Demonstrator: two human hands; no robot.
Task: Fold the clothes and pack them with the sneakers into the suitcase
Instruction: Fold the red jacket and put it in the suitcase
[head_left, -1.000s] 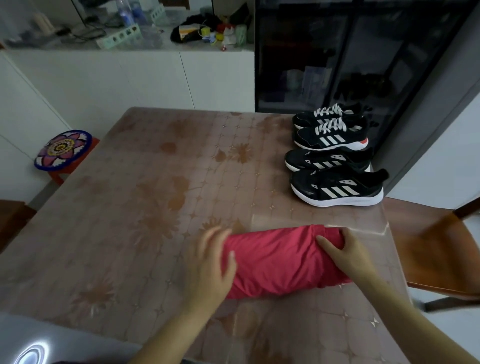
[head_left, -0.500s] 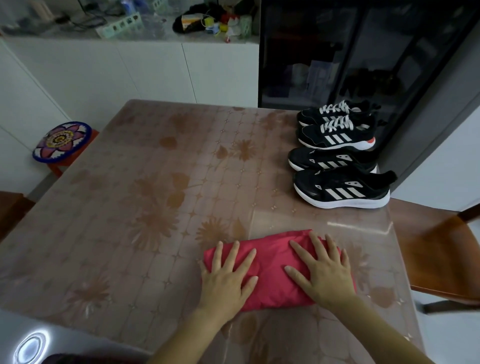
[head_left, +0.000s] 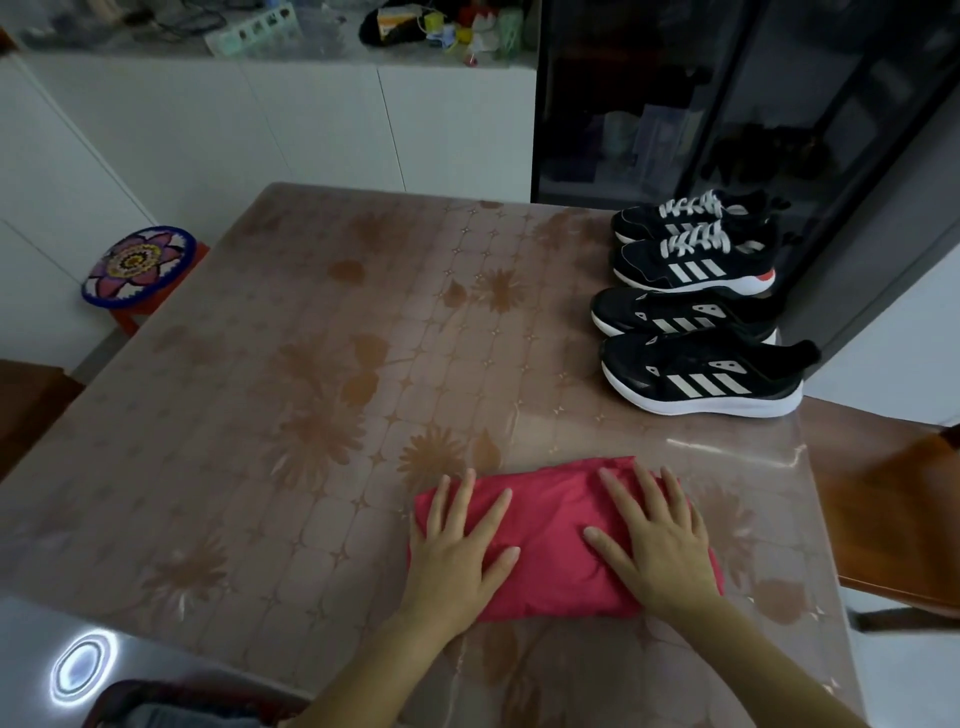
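A red garment (head_left: 553, 540), folded into a compact rectangle, lies on the table (head_left: 322, 395) near its front right part. My left hand (head_left: 457, 551) rests flat on its left end, fingers spread. My right hand (head_left: 654, 540) presses flat on its right half, fingers spread too. Neither hand grips the cloth. Two pairs of black sneakers with white stripes stand in a row at the table's far right: the nearest shoe (head_left: 701, 376), and the farther pair (head_left: 693, 260) behind. No suitcase is clearly in view.
A wooden chair (head_left: 893, 514) stands right of the table. A stool with a flower-pattern cushion (head_left: 139, 265) sits at the left. White cabinets (head_left: 311, 119) with clutter on top and a dark glass cabinet (head_left: 727, 93) stand behind. A dark object (head_left: 171, 706) shows at the bottom edge.
The hands went from holding the garment's ends to lying flat on top of it, fingers spread. The garment is now a flatter, more compact fold.
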